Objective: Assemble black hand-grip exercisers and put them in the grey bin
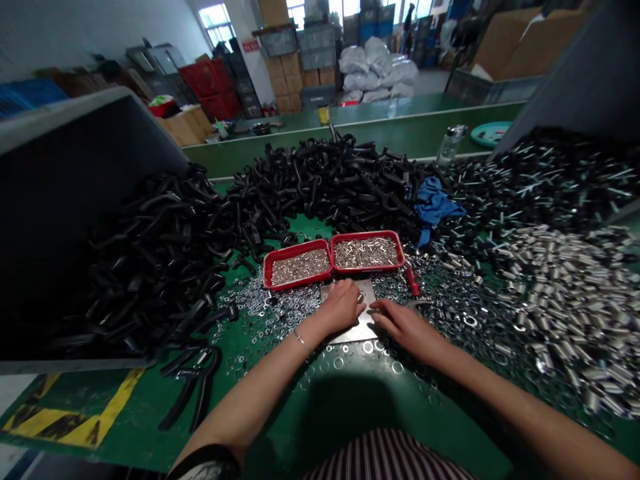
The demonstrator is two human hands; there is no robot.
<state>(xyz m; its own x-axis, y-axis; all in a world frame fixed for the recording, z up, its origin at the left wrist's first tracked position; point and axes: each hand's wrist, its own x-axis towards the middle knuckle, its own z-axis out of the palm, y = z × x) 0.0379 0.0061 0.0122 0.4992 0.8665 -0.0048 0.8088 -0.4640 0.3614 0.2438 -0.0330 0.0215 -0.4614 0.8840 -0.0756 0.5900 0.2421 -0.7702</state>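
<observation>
My left hand (pixel 343 305) lies over a flat metal plate (pixel 367 328), its fingers curled. A small shiny metal piece (pixel 361 298) shows at its fingertips, with a bit of something dark below; most of what it grips is hidden. Just to the right, my right hand (pixel 403 323) reaches over the plate's edge, thumb and forefinger slightly apart, with nothing visible between them. Behind the plate stand two red trays: the left tray (pixel 265 275) holds tiny metal parts and the right tray (pixel 401 252) small pins. Loose metal rings (pixel 339 363) surround the plate.
Black handle-like parts (pixel 320 177) heap along the back and left. Metal sleeves (pixel 565 287) pile at right, below black parts with metal rods (pixel 540 173). A blue cloth (pixel 435 203), a red-handled tool (pixel 413 283) and a glass jar (pixel 451 143) are also on the bench.
</observation>
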